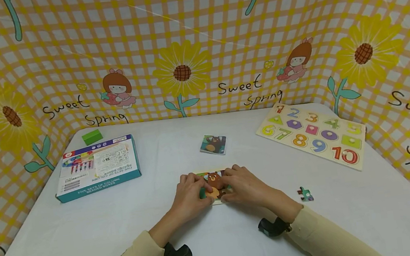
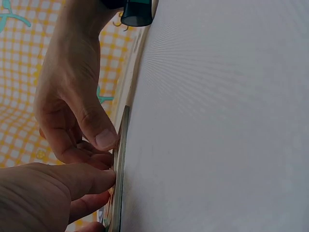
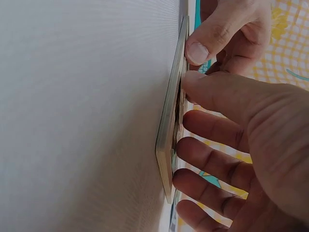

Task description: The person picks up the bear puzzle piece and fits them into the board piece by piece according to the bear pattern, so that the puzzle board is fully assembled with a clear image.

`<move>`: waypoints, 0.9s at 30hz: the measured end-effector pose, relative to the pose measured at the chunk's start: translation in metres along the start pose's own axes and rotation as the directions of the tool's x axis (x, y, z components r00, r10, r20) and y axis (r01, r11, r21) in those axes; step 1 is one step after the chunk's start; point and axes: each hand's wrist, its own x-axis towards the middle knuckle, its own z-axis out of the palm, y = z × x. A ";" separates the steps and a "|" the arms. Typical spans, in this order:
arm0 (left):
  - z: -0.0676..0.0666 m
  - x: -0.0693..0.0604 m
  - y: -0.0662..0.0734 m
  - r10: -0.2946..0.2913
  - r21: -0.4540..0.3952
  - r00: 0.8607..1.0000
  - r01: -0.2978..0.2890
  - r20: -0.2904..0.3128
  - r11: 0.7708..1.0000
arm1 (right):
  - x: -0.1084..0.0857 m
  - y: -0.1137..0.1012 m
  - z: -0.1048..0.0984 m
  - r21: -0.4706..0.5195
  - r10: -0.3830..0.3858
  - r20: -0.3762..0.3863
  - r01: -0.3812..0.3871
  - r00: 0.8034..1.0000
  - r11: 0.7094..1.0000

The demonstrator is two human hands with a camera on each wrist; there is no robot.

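A bear jigsaw puzzle [image 1: 214, 180] with a thin wooden tray is at the front middle of the white table. My left hand [image 1: 191, 194] holds its left part, with thumb and curled fingers on the bear picture. On the right part, my right hand [image 1: 248, 186] grips with thumb and fingertips. In the right wrist view, the right hand [image 3: 260, 125] has its thumb and index finger at a slightly raised piece [image 3: 180, 104]. The fingers cover both sides of the picture. One loose green puzzle piece [image 1: 306, 194] lies beyond my right wrist.
A small bear picture card [image 1: 213, 144] lies behind the puzzle. At left are a beaded-boxes carton [image 1: 97, 168] and a green block [image 1: 92, 137]. A wooden number board [image 1: 312, 134] lies at back right. Checked cloth walls [image 1: 183, 30] surround the table [image 1: 153, 152].
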 end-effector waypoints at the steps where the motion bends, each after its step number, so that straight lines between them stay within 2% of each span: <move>1: 0.000 0.000 0.000 0.001 -0.001 1.000 -0.001 -0.001 1.000 | 0.000 0.000 0.000 0.002 -0.001 -0.002 0.001 1.000 1.000; 7: 0.001 0.000 0.000 0.003 -0.003 1.000 -0.003 -0.009 1.000 | 0.001 0.000 0.000 0.011 -0.014 -0.021 0.014 1.000 1.000; 27: 0.002 0.000 -0.001 0.010 0.000 1.000 -0.010 -0.006 1.000 | 0.001 0.000 0.001 0.019 0.010 -0.008 -0.010 1.000 1.000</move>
